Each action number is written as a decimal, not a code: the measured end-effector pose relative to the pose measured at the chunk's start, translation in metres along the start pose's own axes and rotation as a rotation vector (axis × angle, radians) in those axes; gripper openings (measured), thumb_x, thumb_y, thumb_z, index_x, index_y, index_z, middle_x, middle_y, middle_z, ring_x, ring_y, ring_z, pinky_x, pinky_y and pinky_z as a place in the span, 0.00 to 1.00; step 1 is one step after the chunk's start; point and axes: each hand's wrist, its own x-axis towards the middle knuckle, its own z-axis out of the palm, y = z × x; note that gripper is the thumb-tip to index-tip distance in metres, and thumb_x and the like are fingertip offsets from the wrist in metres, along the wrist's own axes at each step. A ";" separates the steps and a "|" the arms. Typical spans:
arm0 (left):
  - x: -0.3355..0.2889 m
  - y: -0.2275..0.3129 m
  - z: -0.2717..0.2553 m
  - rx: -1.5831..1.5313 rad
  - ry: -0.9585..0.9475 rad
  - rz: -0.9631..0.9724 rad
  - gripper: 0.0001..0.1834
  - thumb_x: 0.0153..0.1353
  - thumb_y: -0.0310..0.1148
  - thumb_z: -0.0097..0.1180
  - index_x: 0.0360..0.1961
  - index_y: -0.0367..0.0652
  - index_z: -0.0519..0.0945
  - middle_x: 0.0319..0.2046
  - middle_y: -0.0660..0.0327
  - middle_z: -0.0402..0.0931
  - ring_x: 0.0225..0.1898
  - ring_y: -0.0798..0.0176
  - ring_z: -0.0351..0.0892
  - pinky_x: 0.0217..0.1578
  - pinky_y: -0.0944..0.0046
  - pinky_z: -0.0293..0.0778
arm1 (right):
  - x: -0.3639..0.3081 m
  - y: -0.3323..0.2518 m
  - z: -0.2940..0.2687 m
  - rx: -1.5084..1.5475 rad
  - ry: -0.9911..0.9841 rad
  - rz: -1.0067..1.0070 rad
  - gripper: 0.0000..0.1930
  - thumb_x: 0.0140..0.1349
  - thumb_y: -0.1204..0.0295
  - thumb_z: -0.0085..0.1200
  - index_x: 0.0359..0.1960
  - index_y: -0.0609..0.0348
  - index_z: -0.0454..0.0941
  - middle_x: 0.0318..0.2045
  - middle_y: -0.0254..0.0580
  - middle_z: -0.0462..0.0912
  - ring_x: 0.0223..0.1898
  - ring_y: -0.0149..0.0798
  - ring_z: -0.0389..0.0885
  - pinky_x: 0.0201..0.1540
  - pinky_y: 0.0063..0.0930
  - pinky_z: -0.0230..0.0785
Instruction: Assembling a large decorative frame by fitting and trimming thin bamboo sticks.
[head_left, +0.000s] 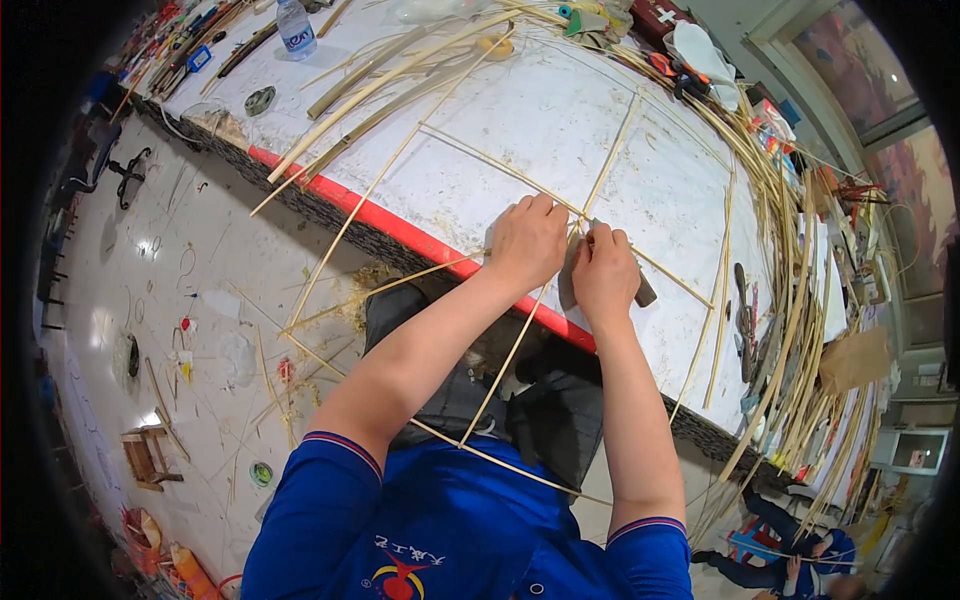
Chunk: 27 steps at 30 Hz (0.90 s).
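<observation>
One frame (613, 150) across red edge (402, 225) of worktop (460, 190), left hand (530, 243), right hand (605, 272) at crossing (577, 220), fingers (543, 205) curled, hold unclear, room beyond

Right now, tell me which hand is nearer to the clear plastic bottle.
Left. The left hand is below and right of the plastic bottle in the picture; the right hand is farther right, beyond the left one.

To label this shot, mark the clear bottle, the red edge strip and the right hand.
Clear bottle (296, 31): head view, its body.
Red edge strip (420, 241): head view, middle stretch.
Right hand (604, 270): head view, its back.
</observation>
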 end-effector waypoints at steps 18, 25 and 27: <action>-0.011 -0.001 0.006 0.034 0.031 0.011 0.08 0.53 0.35 0.62 0.33 0.45 0.85 0.38 0.55 0.80 0.45 0.50 0.81 0.44 0.51 0.77 | -0.007 0.004 0.021 0.032 0.056 -0.030 0.07 0.67 0.69 0.59 0.41 0.57 0.77 0.39 0.49 0.78 0.41 0.57 0.80 0.41 0.50 0.72; -0.014 -0.004 0.015 0.082 0.040 0.041 0.09 0.54 0.35 0.62 0.35 0.45 0.85 0.38 0.58 0.80 0.45 0.54 0.80 0.45 0.53 0.75 | -0.006 0.003 0.020 0.012 0.034 -0.031 0.07 0.70 0.68 0.58 0.41 0.57 0.77 0.40 0.49 0.78 0.40 0.56 0.80 0.41 0.49 0.72; -0.014 -0.003 0.017 0.105 0.052 0.055 0.08 0.55 0.35 0.62 0.34 0.45 0.85 0.38 0.58 0.80 0.45 0.54 0.80 0.44 0.54 0.75 | -0.005 0.002 0.019 0.014 0.038 -0.026 0.07 0.71 0.68 0.58 0.40 0.58 0.77 0.39 0.49 0.78 0.40 0.56 0.80 0.41 0.49 0.72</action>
